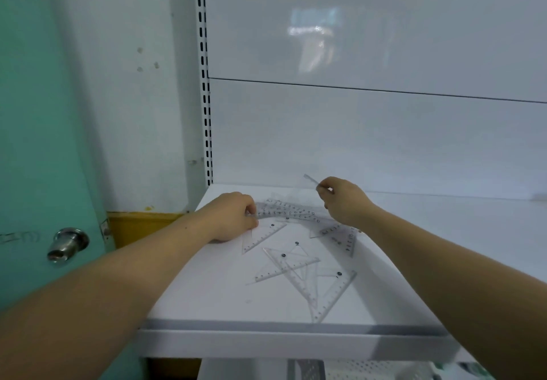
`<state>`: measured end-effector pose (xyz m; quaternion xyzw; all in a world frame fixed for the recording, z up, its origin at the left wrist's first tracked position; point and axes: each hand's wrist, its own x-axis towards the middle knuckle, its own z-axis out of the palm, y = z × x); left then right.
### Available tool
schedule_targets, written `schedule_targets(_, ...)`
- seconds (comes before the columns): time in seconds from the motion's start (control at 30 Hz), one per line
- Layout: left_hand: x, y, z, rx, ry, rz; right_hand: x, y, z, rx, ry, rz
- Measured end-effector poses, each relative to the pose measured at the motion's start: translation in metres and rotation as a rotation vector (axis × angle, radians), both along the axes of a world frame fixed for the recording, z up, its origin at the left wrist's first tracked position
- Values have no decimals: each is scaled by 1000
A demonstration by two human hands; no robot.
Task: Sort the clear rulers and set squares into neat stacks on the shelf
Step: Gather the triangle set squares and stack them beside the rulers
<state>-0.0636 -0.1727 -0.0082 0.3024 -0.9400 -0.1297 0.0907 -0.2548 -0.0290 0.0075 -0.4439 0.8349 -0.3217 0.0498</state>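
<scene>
Right hand (343, 199) pinches a faint ruler (310, 178); left hand (233, 216) grips rulers (285, 209).

A teal door (35, 113) with a metal knob (68, 243) is seen at the left, beside a marked white wall (133, 98). A slotted upright (204, 83) is fixed alongside glossy white back panels (370, 130), where light is reflected
</scene>
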Motion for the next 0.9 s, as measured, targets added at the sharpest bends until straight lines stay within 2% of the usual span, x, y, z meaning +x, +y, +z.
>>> schedule_targets(0.1,1,0,2,-16,-18,34,0,5,-3,134,-45,12)
schedule_targets(0.2,4,-1,1,-12,-124,58,1,8,-5,251,34,31)
schedule_targets(0.3,9,-2,1,-35,-74,65,4,9,-4,299,105,44)
schedule_targets(0.5,15,-5,-3,-35,48,91,8,11,-7,332,163,50)
schedule_targets(0.9,24,-7,-1,1,178,206,9,13,-10,294,136,33)
